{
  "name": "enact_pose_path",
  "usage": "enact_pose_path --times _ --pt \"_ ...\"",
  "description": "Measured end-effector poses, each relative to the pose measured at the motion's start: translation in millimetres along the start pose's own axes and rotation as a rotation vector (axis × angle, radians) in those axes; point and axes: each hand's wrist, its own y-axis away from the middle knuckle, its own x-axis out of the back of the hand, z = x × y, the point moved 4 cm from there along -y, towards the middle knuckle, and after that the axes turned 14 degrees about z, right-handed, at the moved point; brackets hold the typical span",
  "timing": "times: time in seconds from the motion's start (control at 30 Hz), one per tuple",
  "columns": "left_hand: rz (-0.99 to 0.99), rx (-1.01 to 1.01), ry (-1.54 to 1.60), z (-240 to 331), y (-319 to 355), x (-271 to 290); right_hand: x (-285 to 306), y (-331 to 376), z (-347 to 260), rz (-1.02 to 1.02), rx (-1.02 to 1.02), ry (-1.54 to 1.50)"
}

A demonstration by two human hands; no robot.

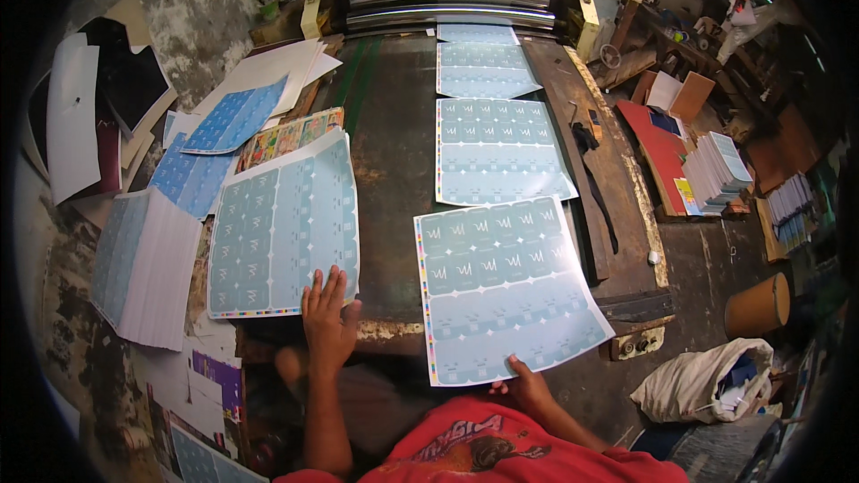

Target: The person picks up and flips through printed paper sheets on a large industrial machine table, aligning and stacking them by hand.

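Note:
My right hand (523, 382) pinches the near edge of a pale blue printed sheet (501, 291), thumb on top and fingers beneath. That sheet hangs partly past the front edge of the machine bed, its far end just short of another printed sheet (501, 150) lying on the bed. More sheets lie in line behind, up to the rollers (447, 16). On the left, my left hand (330, 317) rests with fingers stretched out on the near right corner of a stack of similar printed sheets (284, 233). It grips nothing.
The dark machine bed (389, 143) runs between the stack and the sheet line. Further left stand a thick paper pile (152, 273) and bluer sheets (237, 116). At right are a wooden side rail (582, 188), a white sack (693, 385), a brown bin (756, 304) and stacked cards (716, 174).

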Motion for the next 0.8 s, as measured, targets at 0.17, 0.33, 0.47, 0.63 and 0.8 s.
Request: enact_pose_path --times 0.17,0.33,0.47,0.63,0.8 --pt "0.121 0.202 0.142 -1.4 1.8 -3.2 0.2 4.5 5.6 0.032 -0.027 -0.113" --pt "0.203 0.311 0.088 -4.8 5.5 -14.9 -10.0 -14.3 -13.3 0.065 -0.061 -0.168" --pt "0.246 0.309 0.069 -2.9 5.4 -15.1 -21.2 -34.0 -37.9 0.060 -0.097 -0.238" --pt "0.245 0.251 0.063 1.7 5.2 -11.9 -28.5 -60.6 -60.7 0.064 0.013 -0.265" --pt "0.217 0.346 0.242 -9.6 3.6 -6.6 -41.0 -75.0 -70.9 0.102 0.138 -0.334"
